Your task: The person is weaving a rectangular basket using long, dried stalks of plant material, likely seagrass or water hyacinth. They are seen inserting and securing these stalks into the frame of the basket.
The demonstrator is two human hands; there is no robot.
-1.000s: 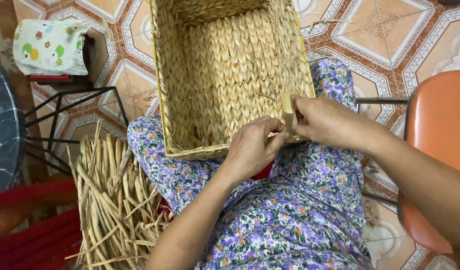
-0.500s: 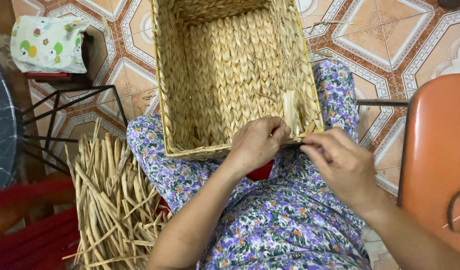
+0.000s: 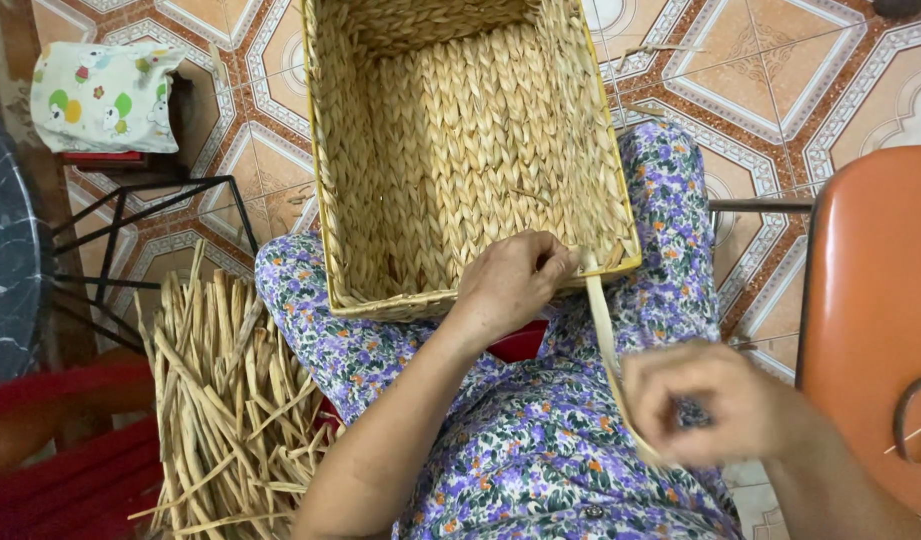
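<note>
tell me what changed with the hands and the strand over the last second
The right hand drew back from the basket rim toward the lap, pulling the flat straw strand out long in its grip. The left hand stayed pressed on the woven basket rim where the strand comes out. The basket and the straw bundle did not move.

One basket, two hands, one loose strand

One rectangular woven basket (image 3: 460,150), one left hand (image 3: 510,285), one right hand (image 3: 715,400), one flat reed strand (image 3: 605,340), one heap of dried reeds (image 3: 225,400) too tangled to count, one orange chair (image 3: 870,310), what looks like one pair of scissors (image 3: 915,415), one patterned cloth bundle (image 3: 105,95).
</note>
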